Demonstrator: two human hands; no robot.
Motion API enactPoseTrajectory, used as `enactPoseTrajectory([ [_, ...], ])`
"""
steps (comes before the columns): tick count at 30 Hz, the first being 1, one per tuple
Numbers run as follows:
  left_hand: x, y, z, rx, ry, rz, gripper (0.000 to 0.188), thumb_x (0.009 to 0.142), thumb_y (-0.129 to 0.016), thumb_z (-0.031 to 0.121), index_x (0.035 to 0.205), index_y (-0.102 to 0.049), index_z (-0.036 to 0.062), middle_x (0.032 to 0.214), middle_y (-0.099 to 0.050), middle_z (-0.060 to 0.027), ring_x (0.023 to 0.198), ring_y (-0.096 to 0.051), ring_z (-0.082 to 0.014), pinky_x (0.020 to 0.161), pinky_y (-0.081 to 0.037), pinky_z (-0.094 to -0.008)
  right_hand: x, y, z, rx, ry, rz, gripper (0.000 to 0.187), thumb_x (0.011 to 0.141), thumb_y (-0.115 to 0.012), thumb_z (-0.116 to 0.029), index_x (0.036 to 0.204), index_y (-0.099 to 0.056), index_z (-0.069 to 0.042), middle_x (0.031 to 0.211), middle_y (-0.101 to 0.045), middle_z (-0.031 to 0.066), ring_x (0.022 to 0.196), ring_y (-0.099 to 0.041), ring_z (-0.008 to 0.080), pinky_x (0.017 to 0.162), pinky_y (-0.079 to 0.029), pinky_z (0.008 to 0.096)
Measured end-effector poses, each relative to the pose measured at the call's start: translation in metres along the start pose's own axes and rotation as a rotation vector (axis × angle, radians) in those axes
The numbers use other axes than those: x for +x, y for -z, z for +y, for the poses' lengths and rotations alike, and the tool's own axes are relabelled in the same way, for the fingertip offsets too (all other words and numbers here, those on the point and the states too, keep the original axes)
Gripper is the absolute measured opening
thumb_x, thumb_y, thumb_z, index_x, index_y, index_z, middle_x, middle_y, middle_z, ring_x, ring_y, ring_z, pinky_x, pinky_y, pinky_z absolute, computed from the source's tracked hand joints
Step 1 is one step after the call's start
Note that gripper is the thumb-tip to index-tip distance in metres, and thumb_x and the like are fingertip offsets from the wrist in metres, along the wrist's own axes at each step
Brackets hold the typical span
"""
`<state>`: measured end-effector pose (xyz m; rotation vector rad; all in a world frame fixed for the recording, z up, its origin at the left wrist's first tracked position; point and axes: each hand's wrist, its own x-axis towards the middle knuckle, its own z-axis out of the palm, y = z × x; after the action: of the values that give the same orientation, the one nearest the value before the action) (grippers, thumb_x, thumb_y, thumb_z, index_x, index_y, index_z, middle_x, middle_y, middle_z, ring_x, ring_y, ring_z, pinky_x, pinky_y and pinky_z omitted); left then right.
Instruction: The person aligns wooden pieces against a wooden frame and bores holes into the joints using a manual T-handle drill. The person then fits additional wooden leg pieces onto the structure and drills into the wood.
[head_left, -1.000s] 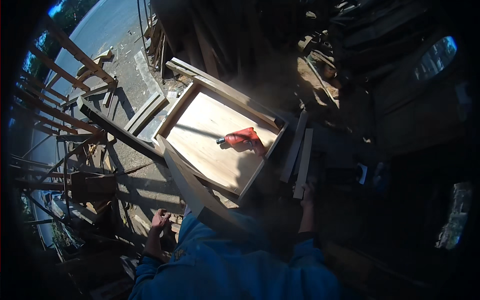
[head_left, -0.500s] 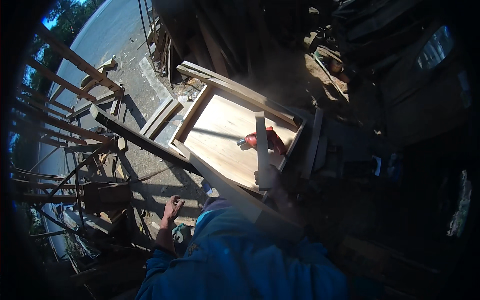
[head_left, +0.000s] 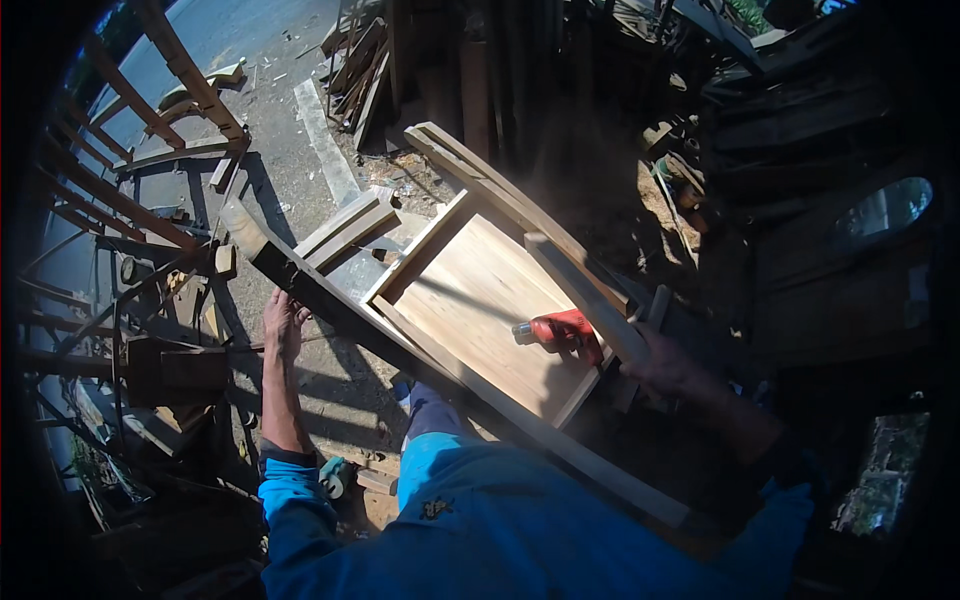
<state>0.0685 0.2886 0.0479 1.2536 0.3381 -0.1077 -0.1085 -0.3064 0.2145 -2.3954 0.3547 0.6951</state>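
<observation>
Right hand (head_left: 664, 362) right of centre, fingers wrapped round wooden strip (head_left: 588, 296), left hand (head_left: 284, 325) centre-left, by dark-sided beam (head_left: 318, 293), finger grip indeterminate.

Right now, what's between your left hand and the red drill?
In the head view, going from the left hand: the long wooden beam, then the frame's near rail, then bare wooden panel up to the red power drill.

there are two hands (head_left: 282, 322), one red drill (head_left: 565, 328) and one shallow wooden box (head_left: 475, 285).

Sunlit grey ground (head_left: 275, 118) — striped with shadows, leaning timber scraps (head_left: 362, 75)
</observation>
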Motion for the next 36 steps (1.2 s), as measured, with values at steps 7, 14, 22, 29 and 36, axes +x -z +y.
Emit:
enactPoseTrajectory([
  [7, 0.205, -0.112, 0.012, 0.098, 0.275, -0.204, 0.032, 0.095, -0.056, 0.024, 0.118, -0.048, 0.0038, 0.099, -0.057, -0.0117, 0.079, -0.064, -0.0183, 0.066, -0.055, -0.0311, -0.010, 0.033, -0.130, 0.136, -0.318, -0.001, 0.060, 0.073, -0.074, -0.024, 0.125, -0.051, -0.002, 0.109, -0.062, 0.0163, 0.101, -0.063, 0.0279, 0.085, -0.050, 0.0384],
  [14, 0.303, -0.147, -0.010, -0.010, 0.358, -0.049, 0.044, 0.091, -0.057, 0.026, 0.123, -0.045, -0.0021, 0.107, -0.057, -0.0177, 0.089, -0.063, -0.0297, 0.074, -0.054, -0.0398, -0.065, -0.066, -0.168, 0.694, -0.121, 0.478, 0.051, 0.078, -0.069, -0.019, 0.122, -0.052, 0.001, 0.103, -0.062, 0.0103, 0.095, -0.061, 0.0195, 0.086, -0.049, 0.0351],
  [22, 0.305, -0.132, -0.005, 0.016, 0.427, -0.063, 0.043, 0.092, -0.058, 0.033, 0.116, -0.047, -0.0001, 0.100, -0.062, -0.0167, 0.083, -0.066, -0.0273, 0.068, -0.056, -0.0419, -0.009, -0.174, -0.187, 0.867, 0.054, 0.654, 0.040, 0.080, -0.066, -0.018, 0.114, -0.054, -0.001, 0.092, -0.061, 0.0082, 0.083, -0.061, 0.0179, 0.072, -0.050, 0.0341],
  [29, 0.359, -0.163, -0.022, 0.096, 0.447, -0.085, 0.037, 0.091, -0.059, 0.028, 0.115, -0.050, 0.0010, 0.088, -0.057, -0.0098, 0.072, -0.063, -0.0220, 0.059, -0.056, -0.0349, -0.002, -0.201, -0.217, 0.337, -0.246, 0.762, 0.054, 0.078, -0.069, -0.019, 0.124, -0.052, 0.001, 0.108, -0.063, 0.0188, 0.097, -0.063, 0.0332, 0.085, -0.050, 0.0420],
  [36, 0.460, -0.209, -0.079, 0.489, 0.294, -0.289, 0.057, 0.083, -0.062, 0.046, 0.119, -0.057, 0.0018, 0.082, -0.057, -0.0071, 0.071, -0.056, -0.0175, 0.058, -0.051, -0.0333, 0.006, -0.225, -0.253, 0.640, -0.438, 0.917, 0.052, 0.080, -0.067, -0.012, 0.125, -0.049, 0.005, 0.109, -0.060, 0.0147, 0.103, -0.057, 0.0222, 0.089, -0.047, 0.0367],
])
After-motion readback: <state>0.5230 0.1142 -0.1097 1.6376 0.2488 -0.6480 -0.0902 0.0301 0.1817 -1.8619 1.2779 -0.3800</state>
